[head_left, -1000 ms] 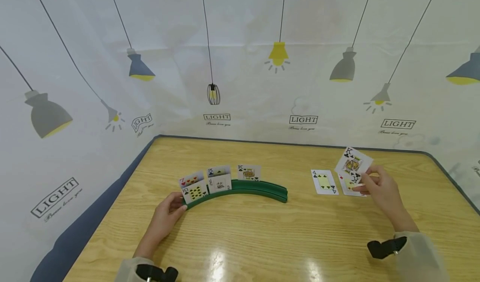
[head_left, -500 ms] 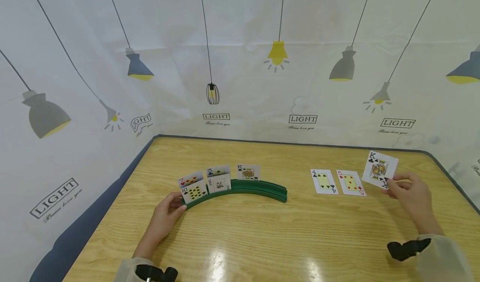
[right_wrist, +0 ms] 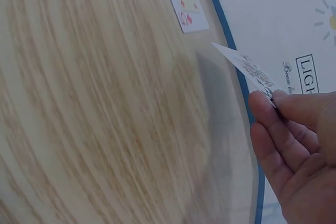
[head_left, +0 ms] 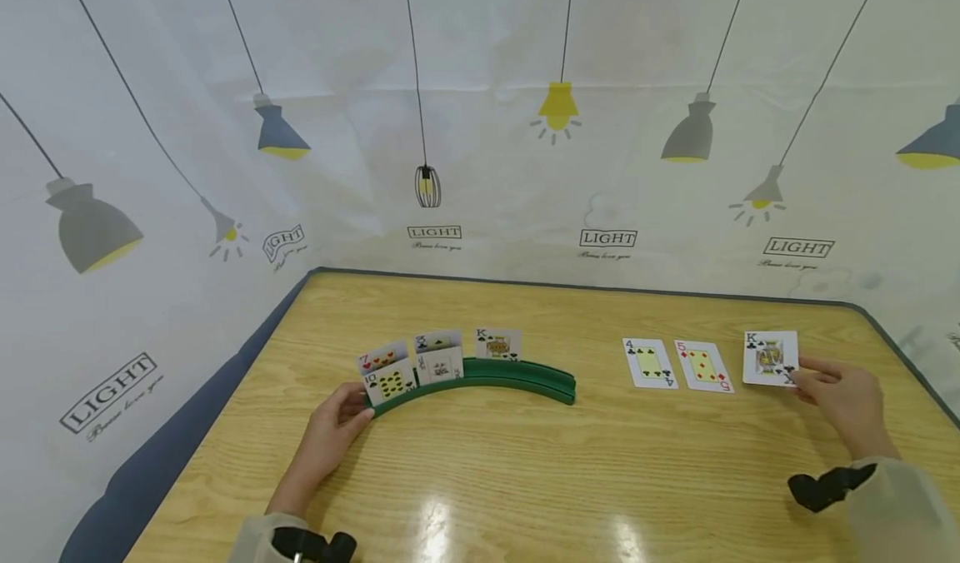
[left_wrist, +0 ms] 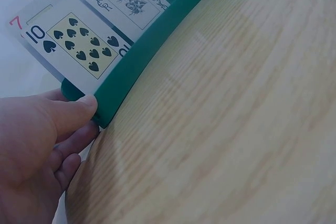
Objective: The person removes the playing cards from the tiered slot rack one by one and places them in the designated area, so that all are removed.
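Note:
My left hand (head_left: 327,434) grips the left end of a curved green card holder (head_left: 517,373), thumb in front as the left wrist view shows. In the holder stand several playing cards: a ten of spades (left_wrist: 81,45) before a red seven (head_left: 384,356), a joker (head_left: 440,367) before another card, and a king (head_left: 498,345) by itself. At the right, my right hand (head_left: 847,401) pinches a king of clubs (head_left: 770,358) by its lower right corner. In the right wrist view this card (right_wrist: 247,69) is tilted above the table, its shadow falling below.
Left of the held card, a four of clubs (head_left: 649,363) and a five of diamonds (head_left: 703,367) lie face up side by side on the wooden table (head_left: 487,480). A pale curtain (head_left: 495,146) printed with lamps hangs behind the table's dark edge.
My right hand has carried the king of clubs rightward from over the five of diamonds, uncovering it, then lowered and straightened the card. My left hand stays on the holder.

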`<state>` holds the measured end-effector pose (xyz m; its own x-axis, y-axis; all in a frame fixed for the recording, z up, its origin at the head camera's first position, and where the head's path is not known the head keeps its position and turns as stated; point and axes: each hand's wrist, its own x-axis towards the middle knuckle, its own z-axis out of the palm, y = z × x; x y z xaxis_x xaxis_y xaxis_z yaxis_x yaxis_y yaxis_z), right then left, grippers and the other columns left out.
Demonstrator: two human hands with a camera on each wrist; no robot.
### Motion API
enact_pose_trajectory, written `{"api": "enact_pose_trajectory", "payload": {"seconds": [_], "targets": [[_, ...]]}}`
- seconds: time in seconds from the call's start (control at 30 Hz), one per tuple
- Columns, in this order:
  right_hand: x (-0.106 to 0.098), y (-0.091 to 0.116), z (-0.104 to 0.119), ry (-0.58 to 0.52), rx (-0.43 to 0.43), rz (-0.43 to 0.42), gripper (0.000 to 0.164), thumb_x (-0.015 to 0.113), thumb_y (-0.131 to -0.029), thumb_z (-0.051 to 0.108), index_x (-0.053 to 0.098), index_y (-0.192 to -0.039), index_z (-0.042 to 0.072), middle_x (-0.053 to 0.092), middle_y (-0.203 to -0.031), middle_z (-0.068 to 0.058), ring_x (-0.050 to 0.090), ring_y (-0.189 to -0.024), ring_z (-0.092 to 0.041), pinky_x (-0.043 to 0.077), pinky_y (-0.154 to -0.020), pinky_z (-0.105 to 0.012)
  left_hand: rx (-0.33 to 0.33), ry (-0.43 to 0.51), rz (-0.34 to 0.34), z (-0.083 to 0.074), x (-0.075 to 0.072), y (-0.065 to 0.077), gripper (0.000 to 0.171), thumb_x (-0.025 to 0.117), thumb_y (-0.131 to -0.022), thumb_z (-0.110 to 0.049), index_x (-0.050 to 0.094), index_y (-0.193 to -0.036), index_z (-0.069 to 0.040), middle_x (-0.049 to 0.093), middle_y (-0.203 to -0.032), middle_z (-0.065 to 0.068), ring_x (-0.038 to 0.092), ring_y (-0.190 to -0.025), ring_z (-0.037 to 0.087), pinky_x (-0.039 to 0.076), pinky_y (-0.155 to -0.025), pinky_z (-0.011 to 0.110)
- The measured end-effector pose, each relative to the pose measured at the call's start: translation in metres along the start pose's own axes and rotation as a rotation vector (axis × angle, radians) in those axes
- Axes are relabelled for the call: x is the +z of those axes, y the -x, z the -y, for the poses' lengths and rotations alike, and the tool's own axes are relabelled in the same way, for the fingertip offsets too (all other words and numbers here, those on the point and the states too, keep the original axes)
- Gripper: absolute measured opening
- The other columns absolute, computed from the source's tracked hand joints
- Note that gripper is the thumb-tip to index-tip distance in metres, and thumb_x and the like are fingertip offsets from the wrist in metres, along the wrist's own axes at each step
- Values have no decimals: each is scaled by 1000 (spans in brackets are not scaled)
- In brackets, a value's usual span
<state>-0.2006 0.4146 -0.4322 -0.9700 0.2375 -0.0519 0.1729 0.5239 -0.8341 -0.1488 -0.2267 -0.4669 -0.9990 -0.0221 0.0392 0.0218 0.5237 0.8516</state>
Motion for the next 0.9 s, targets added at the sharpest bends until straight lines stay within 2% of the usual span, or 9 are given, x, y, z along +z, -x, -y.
{"api": "enact_pose_trajectory", "payload": {"seconds": [0.17, 0.3, 0.5, 0.63, 0.8, 0.9], "targets": [[-3, -2, -8, 0, 0, 36, 50, 55, -91, 12, 39, -125, -21, 62, -73, 11, 65, -63, -9, 53, -57, -27, 21, -8, -2, 2, 1, -1, 34, 57, -90, -5, 50, -123, -4, 58, -111, 15, 56, -100, 27, 46, -85, 41], [-3, -6, -14, -1, 38, 81, 51, 51, -92, 13, 36, -127, -21, 63, -74, 2, 65, -62, -12, 53, -56, -28, 24, -8, -5, 3, 1, -2, 33, 58, -90, -6, 51, -123, -4, 58, -110, 14, 56, -99, 26, 46, -85, 40], [-1, -13, -19, -10, 134, 94, 51, 47, -92, 12, 34, -127, -23, 61, -69, 6, 62, -59, -5, 51, -54, -23, 13, 3, 2, 3, 1, -2, 33, 58, -90, -6, 51, -123, -4, 57, -110, 15, 56, -100, 27, 45, -86, 40], [1, -16, -19, 17, 186, 91, 53, 46, -93, 18, 35, -126, -22, 59, -69, 9, 59, -59, -1, 50, -52, -20, 5, 4, 2, 4, 0, -2, 33, 58, -90, -5, 51, -122, -5, 57, -109, 15, 56, -100, 26, 45, -86, 40], [2, -16, -18, 40, 199, 86, 64, 53, -91, 31, 38, -126, -21, 61, -68, 7, 57, -58, -2, 49, -51, -21, 7, 5, 5, 4, 0, -2, 34, 58, -90, -5, 50, -123, -4, 57, -110, 15, 55, -100, 26, 45, -86, 41], [4, -15, -18, 59, 179, 81, 65, 57, -89, 30, 40, -124, -21, 62, -68, 4, 58, -58, -4, 49, -51, -22, 5, 5, 9, 4, 1, -2, 34, 57, -90, -6, 50, -123, -4, 57, -110, 15, 55, -100, 26, 45, -86, 40]]}}
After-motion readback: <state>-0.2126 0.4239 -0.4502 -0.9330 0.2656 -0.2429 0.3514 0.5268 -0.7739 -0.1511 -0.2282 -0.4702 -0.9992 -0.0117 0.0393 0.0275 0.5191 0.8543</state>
